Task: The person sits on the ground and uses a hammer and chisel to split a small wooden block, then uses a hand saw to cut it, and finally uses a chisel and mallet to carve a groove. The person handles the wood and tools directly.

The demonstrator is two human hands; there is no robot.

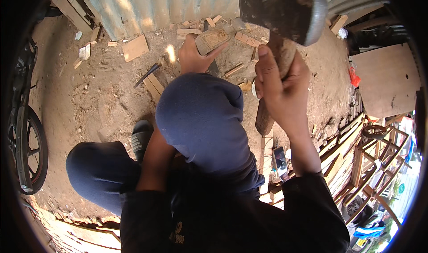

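My right hand [285, 83] is wrapped round the wooden handle [265, 117] of a hammer, raised close in front of me. Its heavy dark steel head [285, 12] has a worn, shiny face on the right and runs out past the top of the picture. Beyond my raised knee, my left hand [195, 56] grips a small wooden block [212, 39], thumb along its near right side. The block's upper face looks roughly cut. Part of a dark piece [214, 68] shows below that hand; its kind is hidden. A dark chisel-like metal bar [146, 75] lies left of my knee.
Wood offcuts [247, 39] and a flat board piece [135, 48] lie on the dirt before a corrugated metal wall [169, 5]. A motorcycle wheel [33, 150] stands left. Stacked timber [345, 150], a phone [280, 161] and a plywood sheet [385, 79] are right.
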